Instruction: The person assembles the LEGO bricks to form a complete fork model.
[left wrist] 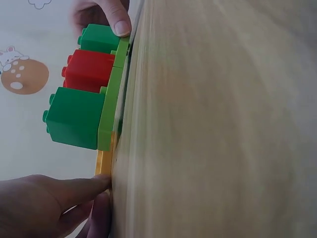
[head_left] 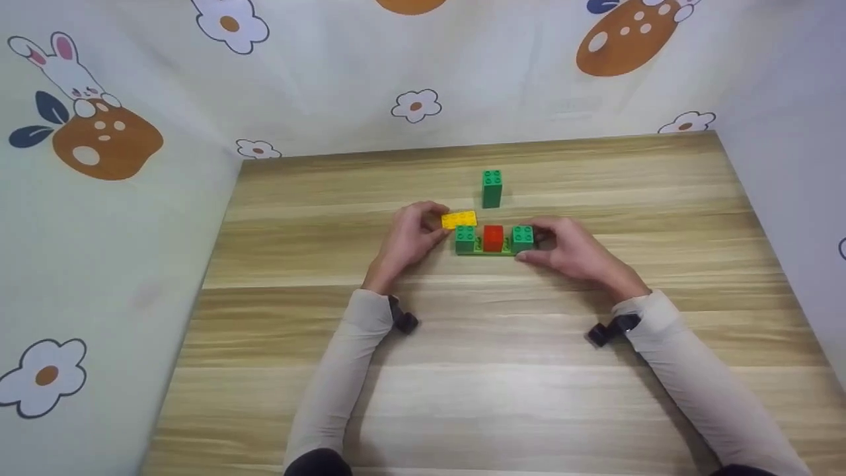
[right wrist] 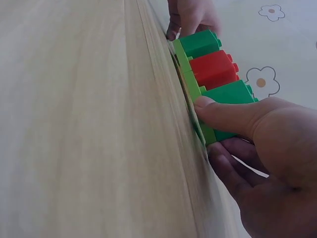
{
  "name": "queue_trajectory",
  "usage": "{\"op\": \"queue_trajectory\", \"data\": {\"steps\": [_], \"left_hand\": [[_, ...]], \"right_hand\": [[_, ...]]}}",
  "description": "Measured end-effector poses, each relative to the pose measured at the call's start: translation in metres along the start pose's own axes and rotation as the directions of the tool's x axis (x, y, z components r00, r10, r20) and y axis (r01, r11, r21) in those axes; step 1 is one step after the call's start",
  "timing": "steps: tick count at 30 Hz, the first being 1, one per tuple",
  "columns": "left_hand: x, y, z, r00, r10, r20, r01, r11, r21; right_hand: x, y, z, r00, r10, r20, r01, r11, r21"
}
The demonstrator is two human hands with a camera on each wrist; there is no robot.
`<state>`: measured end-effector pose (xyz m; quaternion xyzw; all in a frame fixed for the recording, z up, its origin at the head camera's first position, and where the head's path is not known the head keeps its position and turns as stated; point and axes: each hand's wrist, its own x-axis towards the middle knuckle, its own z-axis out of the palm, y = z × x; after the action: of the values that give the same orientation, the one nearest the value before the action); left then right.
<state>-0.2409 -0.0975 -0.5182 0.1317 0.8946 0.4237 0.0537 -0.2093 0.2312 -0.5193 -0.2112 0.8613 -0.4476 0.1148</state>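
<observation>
My left hand point(head_left: 411, 237) pinches the left end of a flat yellow toy brick point(head_left: 459, 219) between thumb and fingers. Over the yellow brick's near right part sits the left end of a light green base point(left wrist: 111, 106). Along that base stand a green block point(head_left: 464, 237), a red block point(head_left: 493, 238) and a second green block point(head_left: 523, 237). With thumb in front and fingers behind, my right hand point(head_left: 574, 250) grips the base's right end beside that second green block. In the right wrist view the thumb point(right wrist: 225, 114) presses the base's side.
A tall green block point(head_left: 492, 189) stands upright on the wooden table point(head_left: 502, 396), just behind the joined blocks. Pale walls with printed flowers and rabbits point(head_left: 86, 79) rise at the table's back and sides. Both wrists carry small black cameras point(head_left: 404, 320).
</observation>
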Motion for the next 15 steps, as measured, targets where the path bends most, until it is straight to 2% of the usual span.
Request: {"op": "queue_trajectory", "data": {"steps": [8,15], "left_hand": [[-0.004,0.000,0.002,0.998,0.035,0.046,-0.034,0.999,-0.020],[-0.006,0.004,0.007,0.992,0.077,0.104,-0.072,0.996,-0.053]], "right_hand": [[-0.002,-0.006,-0.010,0.998,-0.013,-0.062,0.013,1.000,-0.004],[-0.002,-0.012,-0.019,0.996,-0.026,-0.085,0.028,0.999,0.021]]}}
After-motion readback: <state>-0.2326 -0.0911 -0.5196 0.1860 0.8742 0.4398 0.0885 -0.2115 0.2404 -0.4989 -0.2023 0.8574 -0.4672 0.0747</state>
